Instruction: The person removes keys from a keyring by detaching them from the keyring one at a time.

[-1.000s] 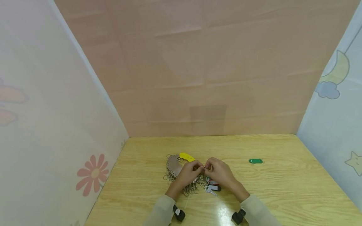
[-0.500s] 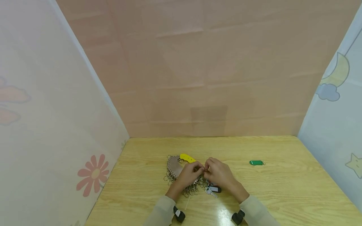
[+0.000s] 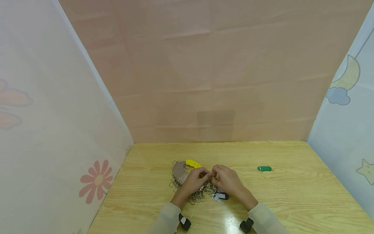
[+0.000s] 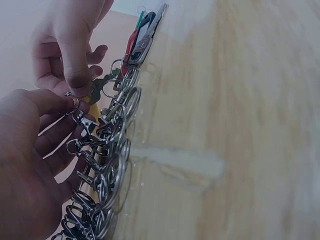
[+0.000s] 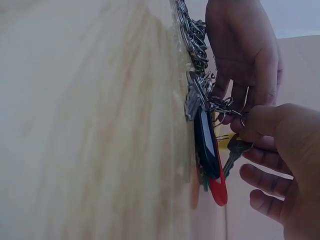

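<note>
Both hands meet over a curved grey metal plate [image 3: 179, 171] with a yellow handle [image 3: 193, 163] and many metal key rings [image 4: 115, 175] along its toothed edge. My left hand [image 3: 194, 179] pinches a small split ring [image 5: 243, 119] on a clasp between thumb and index finger. My right hand [image 3: 229, 179] pinches at the same ring, with a key [image 5: 235, 150] hanging at its fingertips. Whether the key is threaded on the ring, I cannot tell. Below the hands lie a silver key [image 3: 217, 198], a black key tag [image 5: 206, 142] and a red key tag [image 5: 218, 190].
A green key tag [image 3: 264, 168] with a ring lies apart at the right of the wooden table [image 3: 292, 195]. A thin pale strip [image 3: 193, 209] is near the front. Walls with printed pictures stand left and right, and a brown sheet [image 3: 216, 74] closes the back.
Both hands stay in nearly the same place. The right hand's fingers shift slightly at the ring, and the red tag under it is more covered than a second ago.
</note>
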Tool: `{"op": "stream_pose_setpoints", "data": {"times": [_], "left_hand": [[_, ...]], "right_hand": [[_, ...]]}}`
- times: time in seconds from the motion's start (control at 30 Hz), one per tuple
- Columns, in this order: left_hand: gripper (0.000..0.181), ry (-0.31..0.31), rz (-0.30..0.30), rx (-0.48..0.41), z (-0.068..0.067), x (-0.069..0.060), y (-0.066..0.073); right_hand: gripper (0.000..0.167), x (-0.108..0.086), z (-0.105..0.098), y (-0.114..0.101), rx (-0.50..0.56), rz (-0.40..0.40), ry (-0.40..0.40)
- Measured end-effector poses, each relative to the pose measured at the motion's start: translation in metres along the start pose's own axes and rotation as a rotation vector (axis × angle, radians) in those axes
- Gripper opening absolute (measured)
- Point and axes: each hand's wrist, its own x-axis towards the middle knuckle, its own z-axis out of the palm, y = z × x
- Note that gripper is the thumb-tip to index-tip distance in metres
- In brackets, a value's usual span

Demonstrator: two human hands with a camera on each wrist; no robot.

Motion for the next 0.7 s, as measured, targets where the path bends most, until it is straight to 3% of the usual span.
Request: {"op": "stream_pose_setpoints", "data": {"times": [0.3,0.7], "left_hand": [[0.017,0.015,-0.009,0.009,0.001,0.0005,0.0016],[0.016,0.027,-0.022,0.031,0.0014,0.0019,0.0014]], "right_hand": [[0.024,-0.0019,0.0,0.002,0.004,-0.077,0.047],[0.024,-0.0037,0.0002,0.0038,0.019,-0.063,0.087]]}}
